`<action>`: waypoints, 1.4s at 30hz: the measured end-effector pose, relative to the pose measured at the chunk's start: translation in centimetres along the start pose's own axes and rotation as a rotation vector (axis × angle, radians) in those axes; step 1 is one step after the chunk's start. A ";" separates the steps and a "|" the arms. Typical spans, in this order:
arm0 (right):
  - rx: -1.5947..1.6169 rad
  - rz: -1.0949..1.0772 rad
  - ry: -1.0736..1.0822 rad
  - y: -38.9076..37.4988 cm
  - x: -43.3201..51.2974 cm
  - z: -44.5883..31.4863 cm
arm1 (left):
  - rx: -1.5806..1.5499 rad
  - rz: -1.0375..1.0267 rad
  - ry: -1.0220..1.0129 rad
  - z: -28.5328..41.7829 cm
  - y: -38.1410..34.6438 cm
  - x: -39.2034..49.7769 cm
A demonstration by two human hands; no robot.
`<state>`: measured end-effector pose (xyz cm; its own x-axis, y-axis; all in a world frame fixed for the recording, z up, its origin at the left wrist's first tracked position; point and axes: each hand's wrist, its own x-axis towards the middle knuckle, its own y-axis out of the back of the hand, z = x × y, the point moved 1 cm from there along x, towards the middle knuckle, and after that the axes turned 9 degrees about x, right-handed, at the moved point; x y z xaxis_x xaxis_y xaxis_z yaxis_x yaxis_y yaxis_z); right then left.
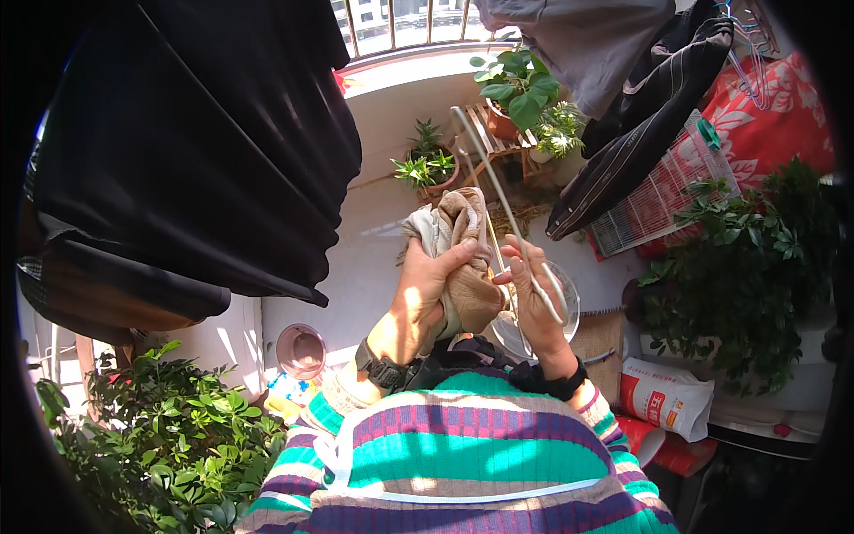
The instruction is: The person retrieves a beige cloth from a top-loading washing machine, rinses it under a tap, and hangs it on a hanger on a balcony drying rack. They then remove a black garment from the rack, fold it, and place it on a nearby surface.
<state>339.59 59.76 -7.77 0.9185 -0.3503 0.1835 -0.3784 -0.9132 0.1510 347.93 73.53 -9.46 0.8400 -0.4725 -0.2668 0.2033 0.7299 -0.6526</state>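
Observation:
My left hand [423,287] grips a bunched-up bundle of beige and pale grey cloth [470,280] in front of my chest, thumb laid across its front. Beside it, my right hand [537,310] carries a pale wire clothes hanger [494,170]. One side of the hanger crosses over the fingers, and its bent end lies by the heel of the hand. The fingertips come close to the cloth; whether they touch it I cannot tell. Below the right hand is a clear round container [570,320], partly covered by the hand and hanger.
Dark cloth [200,147] hangs at the left; grey and black garments [594,47] hang upper right. Potted plants [427,167] stand ahead, a leafy plant [167,434] lower left. A pinkish bin [300,350], wire cage [654,193] and white printed bag [667,400] are around me.

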 end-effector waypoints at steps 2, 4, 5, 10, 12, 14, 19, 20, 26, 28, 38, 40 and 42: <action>0.135 0.065 -0.061 0.3 0.2 -0.3 | -0.004 -0.012 0.013 0.2 0.0 -0.1; 0.055 0.004 -0.028 0.5 0.2 -0.8 | -0.024 -0.016 0.009 0.2 -0.1 -0.2; 0.012 0.029 -0.024 0.4 0.1 -1.0 | 0.020 0.022 0.001 0.2 -0.1 -0.3; -0.176 -0.062 0.277 -0.6 -0.3 -1.7 | 0.098 0.122 -0.065 -0.5 0.0 -0.6; -0.238 0.010 0.310 -0.9 -0.2 -1.7 | 0.119 0.125 -0.072 -0.9 0.1 -0.6; -0.206 -0.031 0.363 -1.2 -0.1 -1.8 | 0.144 0.127 -0.077 -1.1 0.2 -0.6; -0.191 -0.208 0.278 -1.7 -0.4 -1.8 | 0.205 0.189 -0.075 -1.4 0.4 -0.5; -0.167 -0.244 0.250 -1.7 -0.5 -1.8 | 0.189 0.186 -0.066 -1.5 0.4 -0.5; 0.326 -0.171 -0.162 -0.2 -0.6 -1.4 | 0.206 0.137 -0.076 -1.1 0.4 -0.7; 0.427 -0.157 -0.248 0.6 -0.2 -1.6 | 0.188 0.106 -0.061 -0.8 0.5 -0.6; 0.226 -0.204 -0.163 -0.4 0.3 -1.4 | 0.154 0.083 -0.161 -0.4 0.0 -0.3; 0.382 -0.236 -0.233 -0.9 0.5 -1.3 | 0.171 0.056 -0.226 0.4 -0.6 -0.7; 0.563 -0.264 -0.281 -0.7 0.9 -2.3 | 0.270 0.017 -0.279 1.9 -1.5 -1.3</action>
<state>340.39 60.55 -5.53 0.9956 -0.0717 -0.0604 -0.0895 -0.9181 -0.3861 347.49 74.00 -6.75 0.9412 -0.3342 -0.0486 0.2824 0.8577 -0.4296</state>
